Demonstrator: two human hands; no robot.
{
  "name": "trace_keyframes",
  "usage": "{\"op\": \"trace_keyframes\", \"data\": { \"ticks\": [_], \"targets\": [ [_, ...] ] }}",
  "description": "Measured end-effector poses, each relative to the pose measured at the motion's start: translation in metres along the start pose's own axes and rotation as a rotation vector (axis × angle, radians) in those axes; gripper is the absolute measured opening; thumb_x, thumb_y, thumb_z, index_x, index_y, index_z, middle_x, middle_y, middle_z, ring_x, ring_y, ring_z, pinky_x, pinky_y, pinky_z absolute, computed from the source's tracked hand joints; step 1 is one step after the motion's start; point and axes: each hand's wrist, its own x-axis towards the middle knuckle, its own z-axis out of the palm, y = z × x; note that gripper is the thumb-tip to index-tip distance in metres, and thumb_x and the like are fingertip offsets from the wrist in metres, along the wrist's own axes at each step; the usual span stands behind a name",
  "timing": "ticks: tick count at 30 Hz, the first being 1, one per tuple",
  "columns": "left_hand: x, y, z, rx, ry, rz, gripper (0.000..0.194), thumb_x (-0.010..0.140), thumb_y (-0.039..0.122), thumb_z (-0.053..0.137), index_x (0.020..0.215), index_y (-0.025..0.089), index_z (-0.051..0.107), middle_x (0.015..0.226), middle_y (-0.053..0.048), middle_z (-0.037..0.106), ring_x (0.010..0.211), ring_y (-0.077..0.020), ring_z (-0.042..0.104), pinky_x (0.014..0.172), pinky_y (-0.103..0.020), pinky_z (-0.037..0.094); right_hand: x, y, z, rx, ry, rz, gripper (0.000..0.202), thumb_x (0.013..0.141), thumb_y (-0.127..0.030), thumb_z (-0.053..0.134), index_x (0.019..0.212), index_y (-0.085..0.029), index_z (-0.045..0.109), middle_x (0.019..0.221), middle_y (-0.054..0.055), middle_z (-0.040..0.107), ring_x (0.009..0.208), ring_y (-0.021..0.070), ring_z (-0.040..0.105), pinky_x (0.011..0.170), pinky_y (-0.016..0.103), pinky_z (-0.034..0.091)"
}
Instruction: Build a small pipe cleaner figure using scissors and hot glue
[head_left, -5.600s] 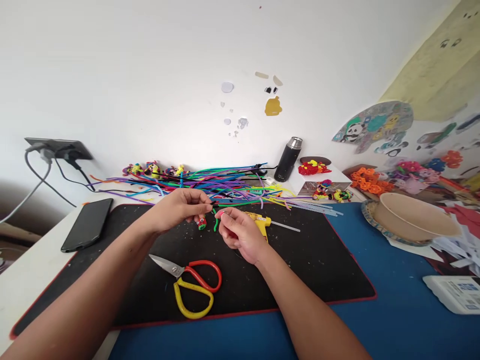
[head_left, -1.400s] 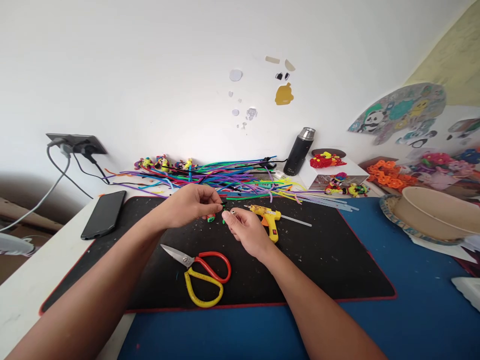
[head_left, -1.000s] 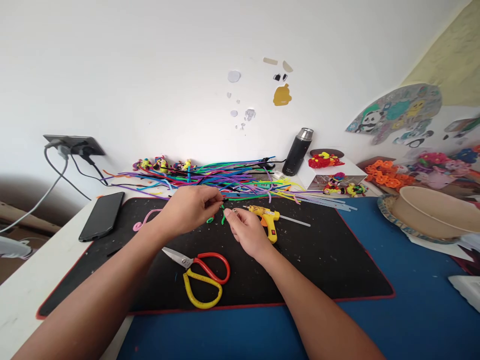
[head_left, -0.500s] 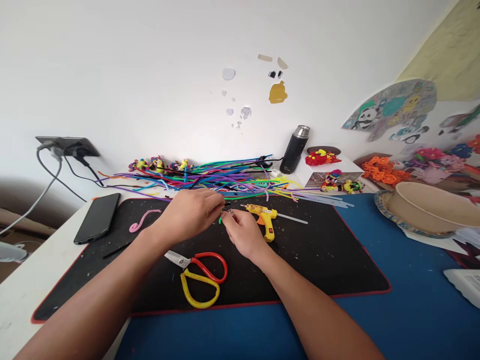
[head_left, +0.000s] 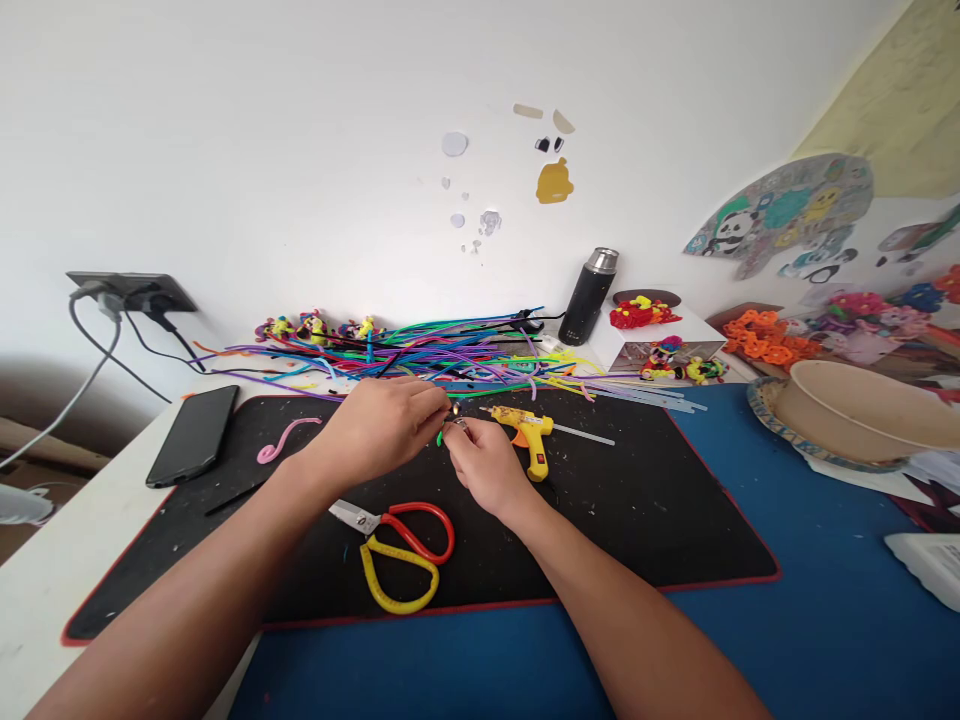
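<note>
My left hand [head_left: 394, 425] is closed over the middle of the black mat, its fingers pinched on something small that they mostly hide. Close against it, my right hand [head_left: 486, 460] is wrapped round what looks like a lighter [head_left: 462, 426], with a metal top by the thumb. A small bright orange spot, like a flame, glows between the hands. Some green shows just below the left fingertips. Right of my hands lies a yellow hot glue gun [head_left: 534, 440] with a clear glue stick in it. Nearer me are scissors [head_left: 401, 555] with red and yellow handles.
Many coloured pipe cleaners [head_left: 420, 358] lie along the wall. A phone [head_left: 193, 436] and a curled pink pipe cleaner [head_left: 288, 438] are at left. A black flask [head_left: 589, 298], a white box [head_left: 637, 345] and a beige bowl [head_left: 840, 415] stand at the back right.
A bright orange spot now shows between my hands, where a dark tip was seen before. Both hands keep nearly the same place; the view has shifted slightly.
</note>
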Motion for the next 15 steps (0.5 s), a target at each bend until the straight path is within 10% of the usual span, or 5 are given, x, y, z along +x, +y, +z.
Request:
{"op": "trace_keyframes", "data": {
  "ticks": [15],
  "targets": [
    [-0.0003,0.0036,-0.0026,0.082,0.013,0.056,0.026,0.104,0.021,0.049,0.082,0.02,0.064,0.072,-0.002,0.068,0.064,-0.0192,0.062,0.055,-0.031,0.034,0.0021,0.0021,-0.0009,0.007,-0.012,0.009,0.038,0.093,-0.049,0.058,0.07,-0.026,0.039,0.056,-0.009,0.031,0.048,0.0106,0.027,0.048,0.028,0.018]
  ]
}}
